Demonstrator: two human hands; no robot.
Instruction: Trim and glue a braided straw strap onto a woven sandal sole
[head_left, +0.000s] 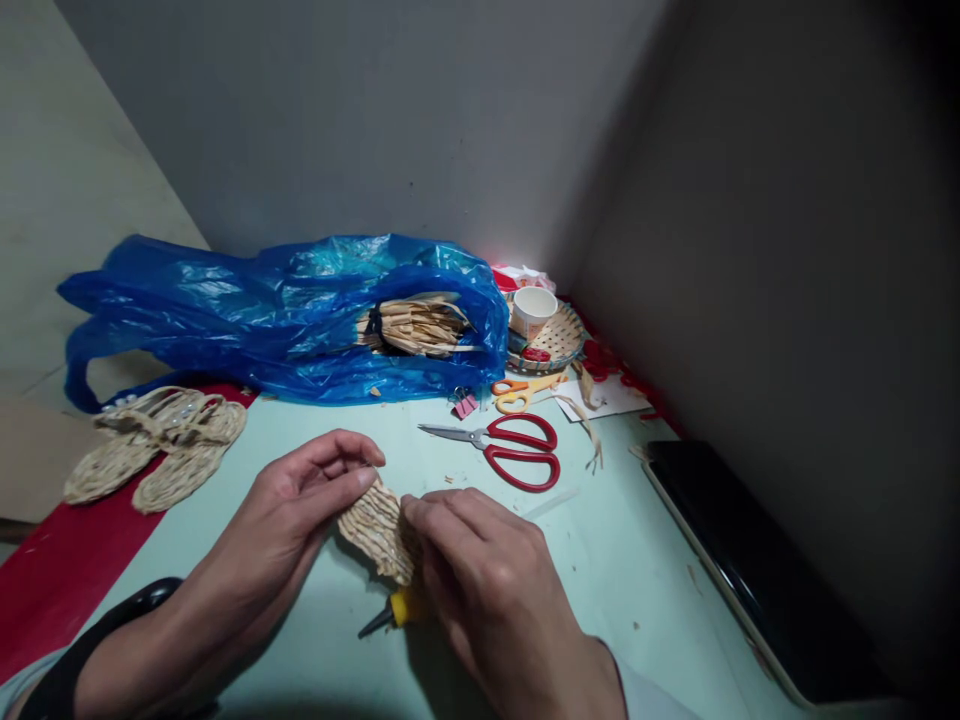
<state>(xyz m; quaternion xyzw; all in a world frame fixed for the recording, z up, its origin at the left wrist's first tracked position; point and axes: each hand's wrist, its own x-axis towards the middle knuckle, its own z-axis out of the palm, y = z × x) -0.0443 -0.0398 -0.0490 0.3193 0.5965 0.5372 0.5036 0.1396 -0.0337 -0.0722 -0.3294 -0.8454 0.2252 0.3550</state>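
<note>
A small piece of woven straw [379,530], ribbed and pale tan, is held up between my two hands above the pale green table. My left hand [300,510] pinches its upper left edge between thumb and fingers. On its right edge, my right hand [480,560] is closed, with the fingertips partly hidden behind the hand. Below the weave lies a yellow glue-like bottle [401,607] with a dark pointed nozzle, its body mostly covered by my right hand. Beyond my hands are red-handled scissors [517,452], lying with the blades apart and pointing left.
A blue plastic bag [300,320] with a tied bundle of dry straw [420,325] lies along the back. Woven straw sandals [169,440] rest at left. Behind the scissors are orange scissors [517,395], a pink binder clip [465,403] and a basket [566,335] holding a paper cup [534,310]. A black device [742,550] lies right.
</note>
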